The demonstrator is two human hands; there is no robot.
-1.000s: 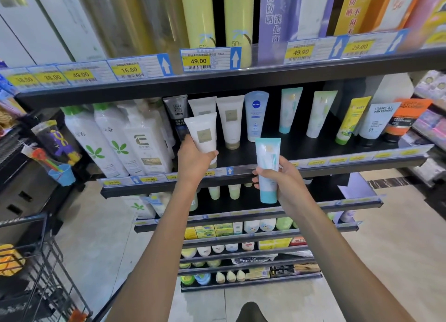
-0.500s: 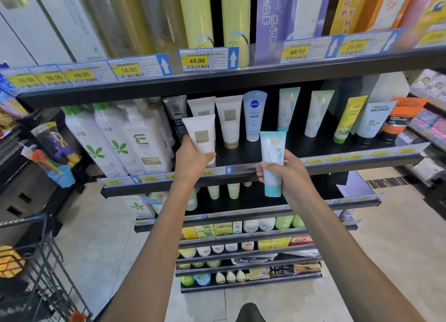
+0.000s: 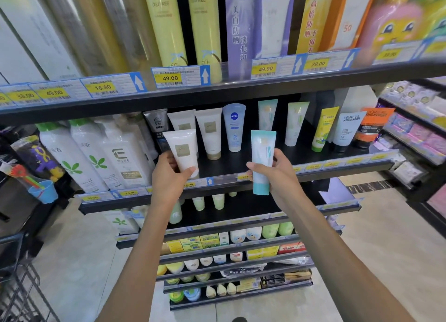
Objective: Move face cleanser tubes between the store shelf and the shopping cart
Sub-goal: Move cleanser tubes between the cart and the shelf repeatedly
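Observation:
My left hand (image 3: 169, 177) grips a white cleanser tube with a gold label (image 3: 182, 151), held upright at the front of the black shelf (image 3: 337, 169). My right hand (image 3: 277, 174) grips a teal and white cleanser tube (image 3: 261, 157), cap down, in front of the shelf's edge. Behind them stand more tubes: two white ones (image 3: 208, 131), a blue Nivea tube (image 3: 233, 126), a matching teal tube (image 3: 266, 114) and a pale green one (image 3: 295, 122). The shopping cart (image 3: 17, 285) shows at the bottom left.
White pump bottles (image 3: 96, 157) fill the shelf's left part. Yellow, white and orange tubes (image 3: 345, 128) stand at its right. Tall yellow bottles and boxes line the shelf above (image 3: 217, 90). Lower shelves hold small tubes and boxes. Another rack (image 3: 415, 133) stands at the right.
My right hand has raised the teal tube from below the shelf edge up towards the shelf. My left hand has kept the white tube almost still.

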